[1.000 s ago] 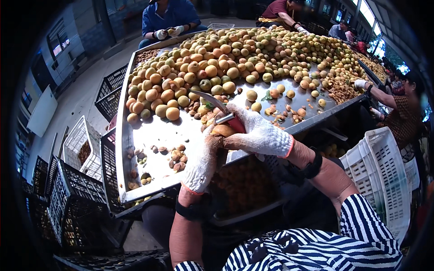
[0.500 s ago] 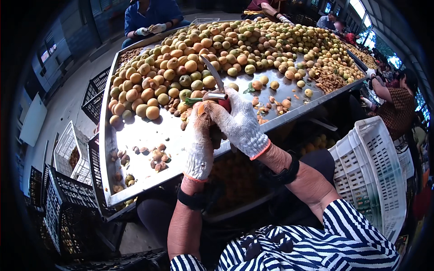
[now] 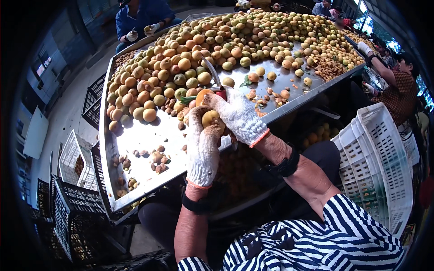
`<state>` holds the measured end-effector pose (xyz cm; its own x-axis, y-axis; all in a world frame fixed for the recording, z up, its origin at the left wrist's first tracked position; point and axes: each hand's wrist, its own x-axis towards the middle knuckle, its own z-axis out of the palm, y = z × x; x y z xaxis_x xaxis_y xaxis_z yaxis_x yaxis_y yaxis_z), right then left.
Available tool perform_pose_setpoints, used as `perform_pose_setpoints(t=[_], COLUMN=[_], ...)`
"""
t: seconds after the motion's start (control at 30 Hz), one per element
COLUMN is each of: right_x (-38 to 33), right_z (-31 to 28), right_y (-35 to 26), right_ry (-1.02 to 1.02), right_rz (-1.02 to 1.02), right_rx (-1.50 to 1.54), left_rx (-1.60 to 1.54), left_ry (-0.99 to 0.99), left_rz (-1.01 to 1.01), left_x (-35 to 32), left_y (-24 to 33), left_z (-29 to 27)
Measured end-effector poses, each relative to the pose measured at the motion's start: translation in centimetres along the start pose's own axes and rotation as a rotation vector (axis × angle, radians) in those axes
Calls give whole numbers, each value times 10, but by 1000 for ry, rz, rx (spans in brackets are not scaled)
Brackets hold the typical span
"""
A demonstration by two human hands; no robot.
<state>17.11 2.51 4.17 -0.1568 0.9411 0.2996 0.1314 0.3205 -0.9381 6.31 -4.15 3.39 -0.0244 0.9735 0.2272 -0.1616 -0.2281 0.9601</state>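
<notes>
In its white knit glove, my left hand [image 3: 203, 147] closes round a yellowish apricot [image 3: 210, 118] near the front edge of the table. My right hand [image 3: 237, 115], gloved too, grips a curved knife [image 3: 210, 71] by its red handle, the blade pointing up and away. An orange cut apricot half [image 3: 204, 96] shows at my right thumb, just above the whole fruit; which hand carries it I cannot tell. Both hands are close together. Beyond them a large heap of apricots [image 3: 181, 63] covers the metal table [image 3: 149, 174].
Pits and scraps [image 3: 158, 158] lie at the table's near left, and cut pieces [image 3: 332, 70] at the right. A white crate [image 3: 373, 158] stands at my right, black crates [image 3: 74, 203] at my left. A co-worker in blue [image 3: 138, 20] sits across; another [image 3: 398, 90] is at right.
A whole apricot now shows in my left hand, and an orange cut half shows more fully at my right thumb. The knife stays in my right hand.
</notes>
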Motion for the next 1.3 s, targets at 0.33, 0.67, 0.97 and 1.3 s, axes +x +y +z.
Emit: perform_pose_setpoints(t=[0.33, 0.67, 0.97, 1.3], right_x=[-46, -39, -5, 9], right_z=[-77, -53, 19, 26], right_y=[-35, -56, -86, -64], right_ry=[-106, 79, 338, 312], right_rz=[332, 52, -542, -597], right_rx=[177, 657, 478, 532], left_rx=[-600, 748, -914, -1130], left_ry=[-222, 122, -93, 19], left_rz=[-16, 449, -60, -101], left_x=[0, -3, 7, 17], left_y=[2, 8, -2, -3], left_z=[-22, -15, -12, -18])
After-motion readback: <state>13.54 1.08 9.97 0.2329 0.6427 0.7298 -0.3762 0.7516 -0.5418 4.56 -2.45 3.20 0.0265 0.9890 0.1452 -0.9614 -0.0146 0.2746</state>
